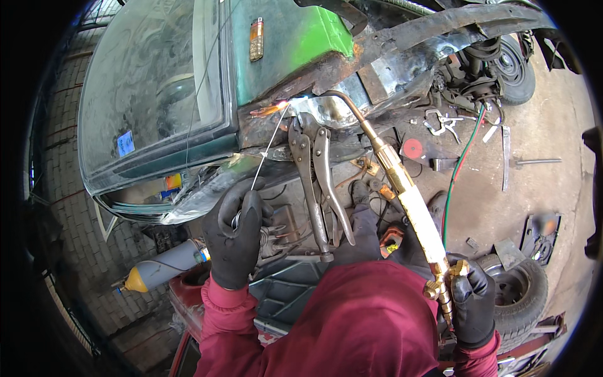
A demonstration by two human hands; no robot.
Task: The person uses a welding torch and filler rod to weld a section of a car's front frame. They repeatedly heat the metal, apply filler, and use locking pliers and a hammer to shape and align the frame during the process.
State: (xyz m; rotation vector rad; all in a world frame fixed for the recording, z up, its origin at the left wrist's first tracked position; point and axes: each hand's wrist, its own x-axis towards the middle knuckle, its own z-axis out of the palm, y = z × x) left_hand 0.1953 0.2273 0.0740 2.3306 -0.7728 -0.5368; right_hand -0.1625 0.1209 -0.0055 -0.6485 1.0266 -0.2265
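My left hand (235, 232), in a black glove, pinches a thin metal filler rod (266, 152). The rod's far end meets a bright glowing spot on the car's bare metal panel (331, 112). In my gloved right hand (474, 305) is a brass gas welding torch (419, 213), gripped near its valve knobs. Its bent copper tip points left at the glowing spot, where an orange flame (269, 110) spreads over the metal. Between my hands, locking pliers (308, 179) hang with their jaws at the panel's edge, touched by neither hand.
The car's windscreen (157, 88) lies left, beside green bodywork (308, 38) bearing an orange lighter-like object (256, 39). Green and red hoses (463, 160), a clamp (443, 123) and a red disc (412, 149) are right. A gas cylinder (164, 271) lies lower left; a tyre (531, 301) lower right.
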